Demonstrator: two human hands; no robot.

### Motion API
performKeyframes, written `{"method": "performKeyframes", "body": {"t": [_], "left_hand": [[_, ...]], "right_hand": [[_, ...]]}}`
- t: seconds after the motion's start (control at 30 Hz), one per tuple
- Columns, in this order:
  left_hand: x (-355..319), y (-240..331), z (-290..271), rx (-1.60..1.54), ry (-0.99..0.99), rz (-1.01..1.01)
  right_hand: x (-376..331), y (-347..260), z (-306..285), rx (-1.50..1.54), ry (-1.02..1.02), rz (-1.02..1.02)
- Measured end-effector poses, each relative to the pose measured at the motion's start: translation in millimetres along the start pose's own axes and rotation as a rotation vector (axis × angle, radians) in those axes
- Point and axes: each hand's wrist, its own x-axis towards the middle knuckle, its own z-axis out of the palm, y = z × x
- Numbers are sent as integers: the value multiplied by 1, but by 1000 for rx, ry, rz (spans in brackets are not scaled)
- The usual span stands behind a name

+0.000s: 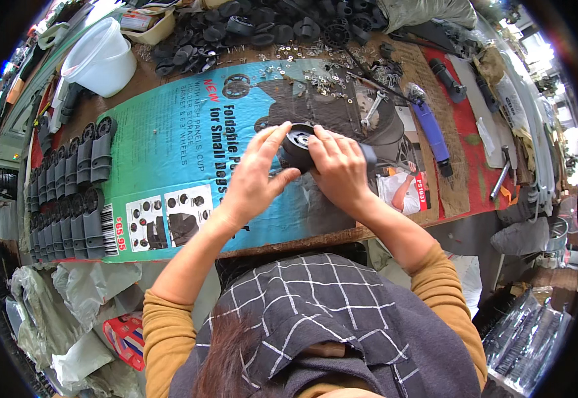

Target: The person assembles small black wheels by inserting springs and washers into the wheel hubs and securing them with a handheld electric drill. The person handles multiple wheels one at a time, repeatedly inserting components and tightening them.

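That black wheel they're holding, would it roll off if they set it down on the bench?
Probably, on its edge: the black wheel looks round. Laid flat it would likely stay. It seems rigid, since the left hand and right hand don't dent it.

Quick tally: two hands, left hand (252,176) and right hand (339,166), on one black wheel (297,142). One white bucket (103,58), one blue-handled tool (430,129), one wrench (372,109). The grey bracket parts (67,192) come to roughly twenty; the washers (302,73) are too tiny to count.
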Motion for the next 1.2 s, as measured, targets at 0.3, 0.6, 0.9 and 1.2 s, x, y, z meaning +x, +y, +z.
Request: {"method": "performKeyframes", "body": {"t": [0.3, 0.6, 0.9, 1.2], "left_hand": [[11, -26, 65, -128, 433, 58], [16, -34, 46, -75, 204, 29], [19, -14, 44, -136, 174, -153], [16, -17, 47, -173, 222, -129]], "right_hand": [[-24, -22, 15, 187, -7, 95], [10, 30, 35, 1214, -477, 875], [53, 78, 48, 553, -215, 479], [89, 109, 121, 223, -74, 154]]}}
